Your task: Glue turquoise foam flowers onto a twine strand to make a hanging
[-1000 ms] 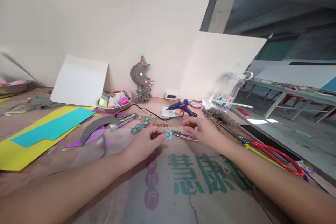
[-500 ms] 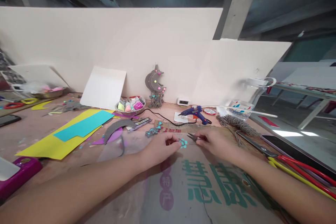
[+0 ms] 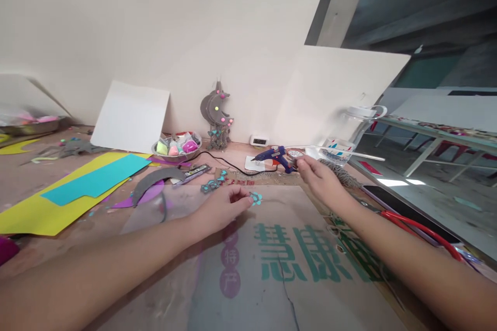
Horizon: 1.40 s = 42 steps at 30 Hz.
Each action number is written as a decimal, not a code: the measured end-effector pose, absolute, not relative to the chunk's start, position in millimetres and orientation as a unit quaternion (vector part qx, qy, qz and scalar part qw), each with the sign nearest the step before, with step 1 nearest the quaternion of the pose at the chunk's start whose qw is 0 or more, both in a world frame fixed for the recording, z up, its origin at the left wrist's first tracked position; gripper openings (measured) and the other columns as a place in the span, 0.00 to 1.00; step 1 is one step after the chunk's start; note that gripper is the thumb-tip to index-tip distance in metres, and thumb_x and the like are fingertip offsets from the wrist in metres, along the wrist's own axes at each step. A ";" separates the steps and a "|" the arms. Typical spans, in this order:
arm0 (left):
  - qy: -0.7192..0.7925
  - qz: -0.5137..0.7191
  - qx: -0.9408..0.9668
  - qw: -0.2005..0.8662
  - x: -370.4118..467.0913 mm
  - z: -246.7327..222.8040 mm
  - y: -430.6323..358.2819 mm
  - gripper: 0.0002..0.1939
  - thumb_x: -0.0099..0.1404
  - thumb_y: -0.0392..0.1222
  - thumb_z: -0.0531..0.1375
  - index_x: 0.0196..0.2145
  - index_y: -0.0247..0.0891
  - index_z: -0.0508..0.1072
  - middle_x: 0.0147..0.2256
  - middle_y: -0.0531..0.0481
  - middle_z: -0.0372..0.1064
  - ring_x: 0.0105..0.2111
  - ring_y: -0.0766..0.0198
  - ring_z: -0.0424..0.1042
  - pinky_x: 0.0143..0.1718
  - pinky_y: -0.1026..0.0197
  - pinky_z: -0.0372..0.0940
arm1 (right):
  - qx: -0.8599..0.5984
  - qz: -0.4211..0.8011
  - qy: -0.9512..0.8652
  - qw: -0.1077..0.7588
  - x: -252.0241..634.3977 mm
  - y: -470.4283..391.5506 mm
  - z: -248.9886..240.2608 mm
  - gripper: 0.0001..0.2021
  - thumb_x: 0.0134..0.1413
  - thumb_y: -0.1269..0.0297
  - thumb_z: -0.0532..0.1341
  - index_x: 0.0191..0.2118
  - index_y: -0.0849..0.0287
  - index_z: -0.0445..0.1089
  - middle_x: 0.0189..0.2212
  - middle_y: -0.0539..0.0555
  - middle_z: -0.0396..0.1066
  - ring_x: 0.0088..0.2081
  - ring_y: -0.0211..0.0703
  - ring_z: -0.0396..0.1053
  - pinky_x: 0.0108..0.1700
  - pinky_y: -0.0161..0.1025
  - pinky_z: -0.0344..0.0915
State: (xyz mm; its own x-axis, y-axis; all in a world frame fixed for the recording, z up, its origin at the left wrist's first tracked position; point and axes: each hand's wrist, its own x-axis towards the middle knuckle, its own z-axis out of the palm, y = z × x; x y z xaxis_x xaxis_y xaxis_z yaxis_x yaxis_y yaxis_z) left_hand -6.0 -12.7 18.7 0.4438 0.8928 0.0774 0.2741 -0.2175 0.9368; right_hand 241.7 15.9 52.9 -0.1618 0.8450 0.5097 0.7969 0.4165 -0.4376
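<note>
My left hand [image 3: 223,209] rests on the plastic sheet, thumb and fingertips pinched on a small turquoise flower [image 3: 256,198]. My right hand [image 3: 320,178] is raised farther back, beside the handle of a blue glue gun [image 3: 274,153]. Its fingers are closed at a small dark thing that I cannot make out; whether they touch the glue gun is unclear. Small grey and turquoise pieces [image 3: 210,185] lie behind my left hand. A printed plastic sheet [image 3: 240,310] spreads under both forearms.
At the back stand a grey moon ornament [image 3: 215,108], a bowl of coloured pieces [image 3: 176,151] and a small digital clock [image 3: 259,140]. Yellow felt [image 3: 46,220] and turquoise felt [image 3: 95,180] lie left. Rightward are red-handled scissors [image 3: 423,232], a phone [image 3: 407,212], yarn and a clear jug [image 3: 355,124].
My right hand has moved away from the flower, back and to the right, to the glue gun; the dark pointed tool no longer shows clearly. My left hand still pinches the flower. The view has turned right.
</note>
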 end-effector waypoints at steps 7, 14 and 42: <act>0.414 0.353 0.710 0.448 -6.4 14.5 -9.3 0.12 0.56 0.48 0.54 0.26 0.35 0.66 0.24 0.55 0.60 0.24 0.70 0.58 0.25 0.67 0.54 | -0.436 -0.075 -0.858 0.260 200.0 -26.0 37.7 0.15 0.60 0.62 0.48 0.49 0.59 0.62 0.37 0.59 0.68 0.40 0.47 0.65 0.40 0.41 0.61; 0.413 0.339 0.702 0.471 -7.9 13.3 -7.7 0.12 0.57 0.48 0.54 0.27 0.36 0.65 0.22 0.56 0.58 0.22 0.70 0.57 0.23 0.67 0.52 | -0.403 -0.126 -0.887 0.187 200.3 -28.5 25.6 0.15 0.61 0.61 0.48 0.48 0.61 0.64 0.32 0.57 0.67 0.35 0.45 0.63 0.36 0.40 0.58; 0.389 0.321 0.745 0.436 -8.3 13.0 -7.3 0.10 0.58 0.45 0.52 0.25 0.36 0.65 0.22 0.56 0.59 0.23 0.70 0.58 0.24 0.67 0.53 | -0.391 -0.143 -0.887 0.200 198.3 -27.4 24.1 0.14 0.60 0.62 0.49 0.46 0.60 0.66 0.31 0.55 0.68 0.34 0.43 0.63 0.35 0.38 0.58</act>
State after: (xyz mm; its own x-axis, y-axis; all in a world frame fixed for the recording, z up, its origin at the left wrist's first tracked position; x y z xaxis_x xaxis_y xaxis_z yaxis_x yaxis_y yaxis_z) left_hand -8.3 -7.3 13.0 0.4910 0.8601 0.1381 0.3003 -0.3159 0.9000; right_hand 198.3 -27.4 24.1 -0.6151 0.6358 0.4664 0.7503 0.6538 0.0983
